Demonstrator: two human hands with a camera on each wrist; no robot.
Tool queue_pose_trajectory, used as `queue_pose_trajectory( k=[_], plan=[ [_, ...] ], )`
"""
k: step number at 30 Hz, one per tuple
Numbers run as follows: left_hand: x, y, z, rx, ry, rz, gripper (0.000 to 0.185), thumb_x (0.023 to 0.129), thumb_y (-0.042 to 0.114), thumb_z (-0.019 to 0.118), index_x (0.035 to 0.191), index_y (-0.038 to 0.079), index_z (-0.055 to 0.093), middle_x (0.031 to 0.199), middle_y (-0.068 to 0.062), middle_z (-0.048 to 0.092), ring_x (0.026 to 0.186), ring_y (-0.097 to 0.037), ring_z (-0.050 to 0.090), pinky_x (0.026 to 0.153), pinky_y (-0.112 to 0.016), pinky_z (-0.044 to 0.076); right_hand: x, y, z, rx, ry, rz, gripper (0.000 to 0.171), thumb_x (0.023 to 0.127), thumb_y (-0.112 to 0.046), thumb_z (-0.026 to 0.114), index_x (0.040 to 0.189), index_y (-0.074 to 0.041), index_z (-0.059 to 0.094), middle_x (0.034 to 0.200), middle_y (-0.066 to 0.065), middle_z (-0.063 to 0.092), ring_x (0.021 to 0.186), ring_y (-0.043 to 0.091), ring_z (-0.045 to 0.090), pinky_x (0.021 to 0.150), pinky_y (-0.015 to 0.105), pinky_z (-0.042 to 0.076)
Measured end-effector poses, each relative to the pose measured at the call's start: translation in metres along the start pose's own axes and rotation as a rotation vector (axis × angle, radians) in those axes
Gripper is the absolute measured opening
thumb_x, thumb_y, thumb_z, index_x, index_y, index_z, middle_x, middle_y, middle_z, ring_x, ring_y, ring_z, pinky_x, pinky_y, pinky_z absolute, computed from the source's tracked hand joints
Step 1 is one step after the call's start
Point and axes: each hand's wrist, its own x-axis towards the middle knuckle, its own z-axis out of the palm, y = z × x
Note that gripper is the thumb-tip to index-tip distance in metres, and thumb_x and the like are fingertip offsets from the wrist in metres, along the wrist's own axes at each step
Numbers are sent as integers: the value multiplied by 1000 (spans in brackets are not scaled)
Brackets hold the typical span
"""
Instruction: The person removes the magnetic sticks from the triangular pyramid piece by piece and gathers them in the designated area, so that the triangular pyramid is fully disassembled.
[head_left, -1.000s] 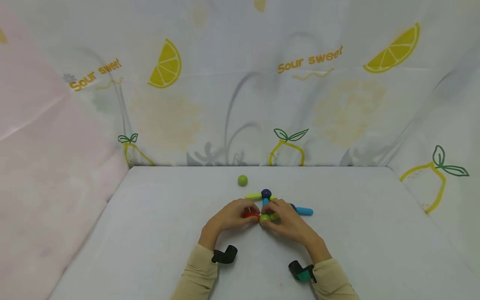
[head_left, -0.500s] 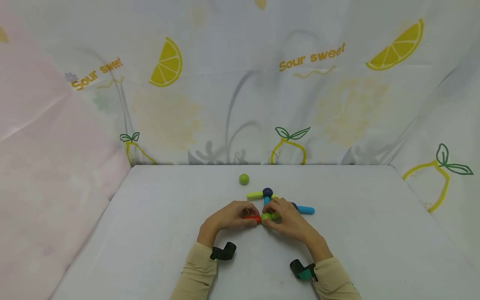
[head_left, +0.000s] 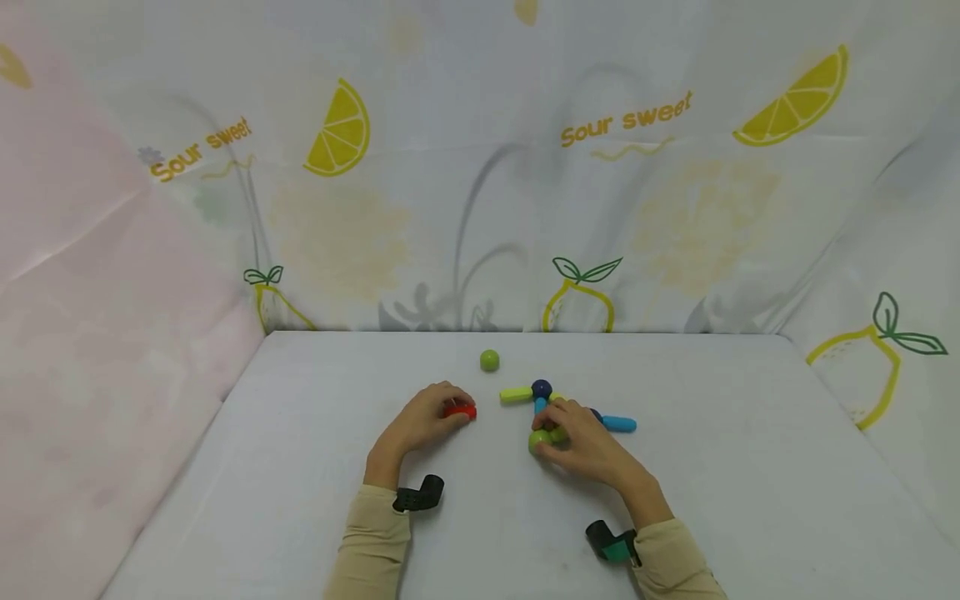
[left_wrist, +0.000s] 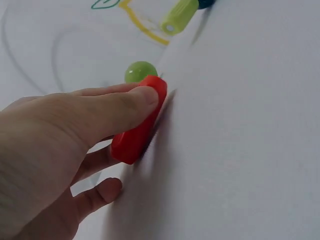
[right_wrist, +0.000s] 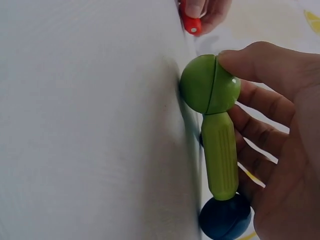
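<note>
My left hand (head_left: 422,419) pinches a red magnetic rod (left_wrist: 137,122) between thumb and fingers, close over the table and left of the other pieces. My right hand (head_left: 588,446) has thumb and fingers on a green ball (right_wrist: 210,85) at the near corner of a joined figure of magnetic rods and balls. From that ball a lime rod (right_wrist: 220,157) runs to a navy ball (right_wrist: 226,217). A second navy ball (head_left: 542,389) at the back joins a yellow-green rod (head_left: 515,395) and a blue rod (head_left: 539,406). The right hand partly hides the figure.
A loose green ball (head_left: 490,360) lies near the back of the white table (head_left: 315,500). Another blue rod (head_left: 619,424) sticks out to the right of the figure. Behind the table hangs a lemon-print cloth (head_left: 420,208).
My left hand has drawn the red rod away from the green ball, to the left and slightly back. My right hand has stayed at the green ball.
</note>
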Motion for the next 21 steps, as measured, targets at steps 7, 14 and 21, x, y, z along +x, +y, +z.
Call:
queue_pose_trajectory(
  k=[7, 14, 21],
  plan=[
    [1, -13, 1, 53, 157, -53, 20, 83, 12, 71, 103, 12, 69, 102, -7, 65, 94, -22, 57, 84, -38, 47, 0, -3, -5, 46, -90, 27, 20, 85, -23, 70, 102, -18, 61, 93, -7, 55, 90, 10, 48, 83, 33, 40],
    [2, -11, 1, 56, 177, -107, 24, 81, 15, 74, 104, 15, 68, 102, -5, 62, 96, -22, 56, 84, -38, 47, -3, -2, -10, 85, -153, 15, 19, 89, -29, 66, 104, -19, 61, 95, -8, 55, 92, 10, 50, 84, 31, 42],
    [13, 12, 10, 41, 225, -17, 18, 87, 15, 68, 105, 15, 67, 103, -2, 63, 98, -20, 57, 85, -37, 48, 1, 3, -14, 159, -46, 0, 11, 93, -22, 61, 101, -15, 61, 92, -10, 58, 86, 6, 54, 79, 26, 47]
  ],
)
